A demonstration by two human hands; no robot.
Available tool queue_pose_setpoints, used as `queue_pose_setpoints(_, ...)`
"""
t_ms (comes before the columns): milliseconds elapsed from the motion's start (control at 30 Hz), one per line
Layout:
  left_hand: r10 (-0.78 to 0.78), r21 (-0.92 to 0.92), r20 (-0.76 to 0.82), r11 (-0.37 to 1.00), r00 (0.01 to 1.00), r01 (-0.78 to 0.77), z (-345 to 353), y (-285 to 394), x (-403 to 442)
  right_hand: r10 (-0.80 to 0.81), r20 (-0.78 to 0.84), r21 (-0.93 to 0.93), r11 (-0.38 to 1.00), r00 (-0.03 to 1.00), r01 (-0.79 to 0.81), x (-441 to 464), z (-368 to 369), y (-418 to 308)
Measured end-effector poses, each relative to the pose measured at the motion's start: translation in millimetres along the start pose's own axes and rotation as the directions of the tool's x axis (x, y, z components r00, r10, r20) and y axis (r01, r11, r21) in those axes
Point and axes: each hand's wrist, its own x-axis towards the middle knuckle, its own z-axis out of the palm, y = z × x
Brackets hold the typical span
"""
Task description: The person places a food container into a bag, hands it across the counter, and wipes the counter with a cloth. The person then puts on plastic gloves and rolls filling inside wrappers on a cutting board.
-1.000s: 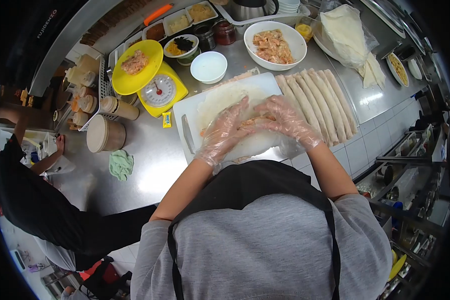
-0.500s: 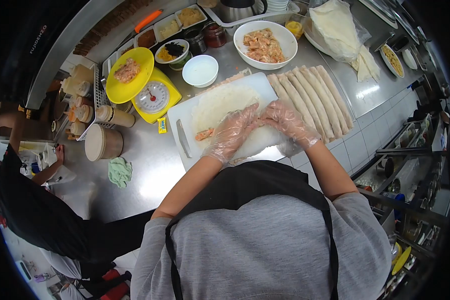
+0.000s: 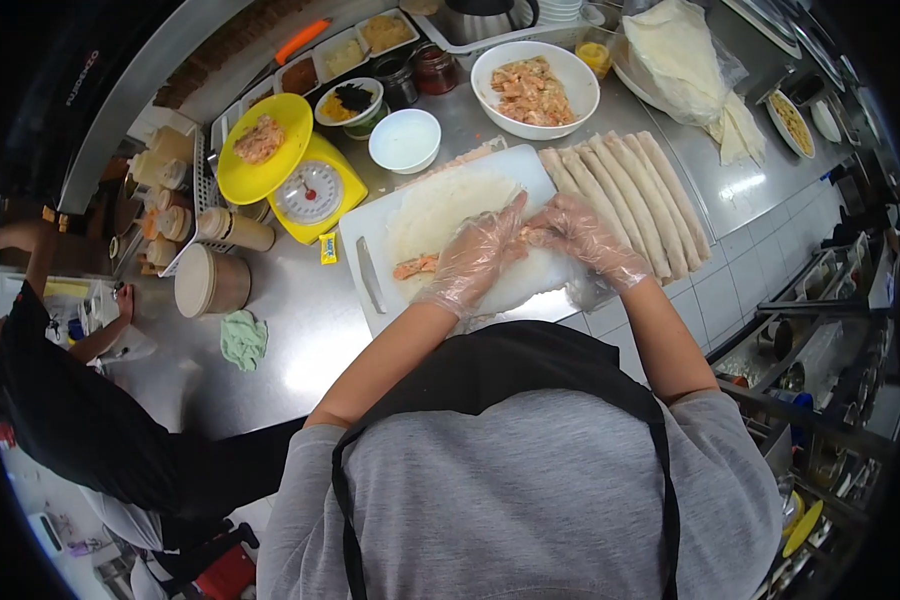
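A thin pale wrapper sheet (image 3: 435, 207) lies on the white cutting board (image 3: 370, 268). Along its near part runs a strip of pinkish minced meat filling (image 3: 416, 267), and its left end shows. My left hand (image 3: 475, 258), in a clear plastic glove, cups over the strip with its fingers together. My right hand (image 3: 582, 235), gloved too, pinches filling at the strip's right end. Both hands nearly meet there, and their palms hide the middle of the strip. Just right of the board, several long rolled wrappers (image 3: 630, 200) lie side by side.
Behind the board stand a white bowl of filling (image 3: 535, 90), a small bowl of whitish liquid (image 3: 405, 140) and a yellow scale (image 3: 320, 190) with meat on its pan. More wrapper sheets (image 3: 670, 60) lie back right. A green cloth (image 3: 243, 340) and a co-worker (image 3: 80, 400) are at left.
My right hand's fingers have curled in more at the filling, and my left hand has shifted slightly right. The whole view has moved a little.
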Motion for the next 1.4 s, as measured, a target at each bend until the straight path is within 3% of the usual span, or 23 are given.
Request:
queue_pose_setpoints(100,0.051,0.024,-0.016,0.998,0.999,-0.05,-9,-24,-16,0.006,-0.035,0.013,1.0,0.999,-0.006,-1,1,-1)
queue_pose_setpoints(167,-0.078,0.026,0.012,0.997,0.997,0.078,-21,-41,-34,0.028,0.019,0.005,1.0,0.999,-0.028,1,-2,-3)
queue_pose_setpoints(233,-0.078,0.04,-0.028,0.996,0.997,0.079,-35,-50,-53,0.053,0.072,-0.007,0.999,0.996,-0.053,1,-6,-3)
queue_pose_setpoints(300,-0.146,0.048,-0.048,0.988,0.988,0.149,-46,-51,-67,0.087,0.156,0.17,0.979,0.984,-0.113,3,-10,-3)
queue_pose_setpoints(333,-0.151,0.048,-0.053,0.987,0.987,0.154,-46,-55,-71,0.081,0.16,0.17,0.979,0.984,-0.109,7,-14,-13)
queue_pose_setpoints(400,-0.106,-0.001,-0.186,0.994,0.977,0.108,-42,-63,-77,-0.067,-0.011,-0.035,0.997,0.998,0.067,19,-20,-38)
queue_pose_setpoints(433,-0.106,-0.004,-0.187,0.994,0.977,0.107,-40,-65,-75,-0.067,-0.009,-0.038,0.997,0.998,0.066,22,-18,-38)
queue_pose_setpoints(500,-0.177,-0.307,-0.095,0.941,0.98,0.14,-34,-66,-68,-0.137,0.082,-0.097,0.985,0.987,0.145,30,-8,-32)
queue_pose_setpoints(533,-0.176,-0.308,-0.096,0.941,0.98,0.139,-33,-60,-65,-0.138,0.083,-0.098,0.984,0.987,0.145,31,-1,-31)
queue_pose_setpoints(600,-0.006,-0.011,-0.143,1.0,0.99,0.004,-30,-46,-54,-0.153,0.112,-0.172,0.97,0.982,0.171,31,14,-29)
queue_pose_setpoints(700,0.009,0.072,-0.095,0.997,0.995,-0.002,-21,-33,-42,-0.251,0.078,-0.239,0.935,0.965,0.263,28,27,-31)
queue_pose_setpoints(833,-0.05,0.12,-0.047,0.991,0.998,0.055,-21,-32,-35,-0.239,0.11,-0.189,0.948,0.965,0.256,27,28,-26)
queue_pose_setpoints(900,0.044,0.06,-0.065,0.997,0.997,-0.04,-27,-47,-40,-0.146,-0.025,-0.21,0.968,0.989,0.138,22,24,-31)
queue_pose_setpoints(933,0.035,0.061,-0.067,0.998,0.997,-0.031,-33,-49,-46,-0.15,-0.018,-0.204,0.968,0.988,0.143,22,23,-29)
queue_pose_setpoints(1000,-0.111,-0.042,-0.053,0.993,0.992,0.109,-46,-53,-60,-0.101,0.046,-0.086,0.991,0.994,0.105,23,22,-26)
queue_pose_setpoints(1067,-0.177,-0.153,-0.036,0.974,0.984,0.17,-47,-68,-72,-0.07,0.088,-0.116,0.99,0.994,0.08,27,16,-36)
queue_pose_setpoints(1133,-0.202,-0.457,-0.128,0.881,0.971,0.123,-48,-73,-79,-0.042,0.128,-0.153,0.986,0.991,0.062,35,10,-47)
queue_pose_setpoints(1167,-0.205,-0.456,-0.131,0.881,0.97,0.125,-52,-70,-81,-0.108,0.132,-0.148,0.981,0.985,0.127,39,10,-52)
queue_pose_setpoints(1233,-0.131,-0.224,-0.229,0.971,0.965,0.078,-62,-63,-84,-0.176,0.138,-0.143,0.97,0.975,0.195,50,19,-57)
queue_pose_setpoints(1267,-0.135,-0.225,-0.23,0.971,0.964,0.082,-57,-66,-84,-0.281,0.091,-0.169,0.941,0.955,0.293,55,32,-55)
queue_pose_setpoints(1300,-0.179,-0.368,-0.184,0.924,0.967,0.101,-48,-70,-80,-0.385,0.047,-0.2,0.9,0.922,0.386,58,46,-53)
queue_pose_setpoints(1333,-0.214,-0.501,-0.134,0.857,0.968,0.12,-43,-73,-78,-0.387,0.048,-0.2,0.899,0.921,0.389,60,58,-51)
queue_pose_setpoints(1400,-0.183,-0.416,-0.145,0.903,0.972,0.108,-40,-75,-77,-0.375,0.163,-0.396,0.823,0.913,0.408,61,79,-48)
